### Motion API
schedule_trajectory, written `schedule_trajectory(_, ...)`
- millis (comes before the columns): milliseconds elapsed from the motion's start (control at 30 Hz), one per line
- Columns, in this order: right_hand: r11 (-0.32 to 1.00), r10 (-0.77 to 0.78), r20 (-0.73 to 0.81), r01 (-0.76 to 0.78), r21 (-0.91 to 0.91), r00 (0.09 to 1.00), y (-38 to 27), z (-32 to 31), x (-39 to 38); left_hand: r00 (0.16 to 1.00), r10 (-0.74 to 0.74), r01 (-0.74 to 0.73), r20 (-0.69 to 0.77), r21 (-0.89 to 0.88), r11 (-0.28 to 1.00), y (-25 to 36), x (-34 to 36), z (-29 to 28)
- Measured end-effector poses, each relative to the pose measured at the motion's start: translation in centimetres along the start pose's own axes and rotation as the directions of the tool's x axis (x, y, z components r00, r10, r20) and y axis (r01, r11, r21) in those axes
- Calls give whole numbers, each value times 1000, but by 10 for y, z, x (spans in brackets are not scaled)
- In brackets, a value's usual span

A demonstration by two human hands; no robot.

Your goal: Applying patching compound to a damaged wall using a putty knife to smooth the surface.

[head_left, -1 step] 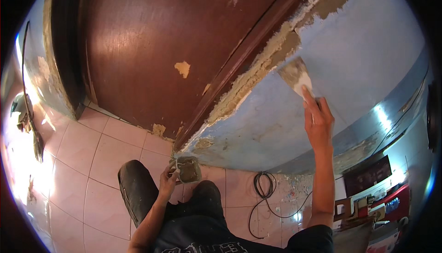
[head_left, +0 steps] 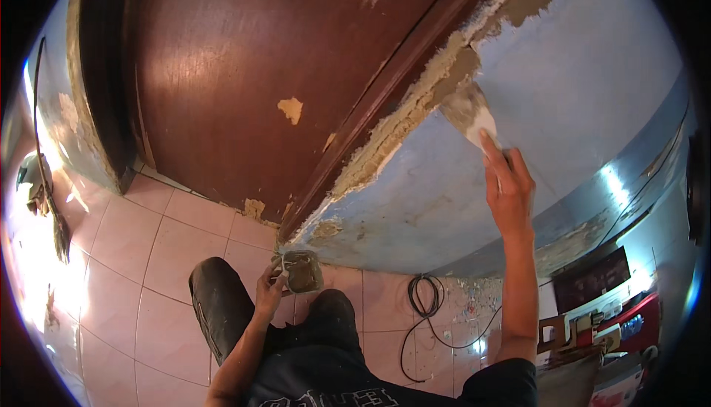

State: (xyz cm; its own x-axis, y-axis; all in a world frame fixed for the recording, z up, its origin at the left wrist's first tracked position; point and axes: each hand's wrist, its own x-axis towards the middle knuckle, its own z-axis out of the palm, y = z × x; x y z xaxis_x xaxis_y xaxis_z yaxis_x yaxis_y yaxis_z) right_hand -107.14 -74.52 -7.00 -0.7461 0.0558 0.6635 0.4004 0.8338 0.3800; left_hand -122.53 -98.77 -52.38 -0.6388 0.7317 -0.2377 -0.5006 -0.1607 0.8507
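My right hand [head_left: 509, 185] is closed round the white handle of a putty knife [head_left: 466, 113], one finger stretched along it. The broad, filler-smeared blade rests at the edge of a rough strip of filler [head_left: 392, 137] between the brown door frame [head_left: 348, 137] and the blue wall [head_left: 570, 88]. Low down, my left hand [head_left: 271, 288] grips the side of a small square tub [head_left: 319, 277] of grey-brown filler. A thin pale strip, perhaps a tool handle, shows at the tub's left side by my fingers; its kind is unclear.
A brown door [head_left: 215, 74] with chipped patches fills the upper left. A coiled black cable [head_left: 424, 307] lies on the pink tiled floor [head_left: 181, 259] at the wall's foot. A broom [head_left: 59, 233] leans at far left; a red shelf [head_left: 650, 325] with assorted things stands lower right.
My right hand has shifted slightly up and left, bringing the putty knife's blade against the filler strip's edge. The left hand and tub have barely moved.
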Motion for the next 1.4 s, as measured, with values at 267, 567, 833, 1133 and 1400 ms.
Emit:
schedule_trajectory(267,989,-113,-29,109,-101,993,8,21,29,999,3,-4,-34,-13,1000,2,-3,2)
schedule_trajectory(567,984,-95,24,97,-152,995,20,7,4,999,-6,5,-31,-32,999,1,1,-1)
schedule_trajectory(833,997,-47,-20,46,-63,999,1,-6,14,1000,3,-3,-14,-19,1000,-4,3,-4)
schedule_trajectory(1133,982,-184,-93,179,-59,979,49,38,34,999,10,-9,-47,26,1000,5,-1,3)
schedule_trajectory(1400,980,-192,-90,186,-68,977,75,23,-2,999,-10,9,-51,-23,1000,-4,3,-1)
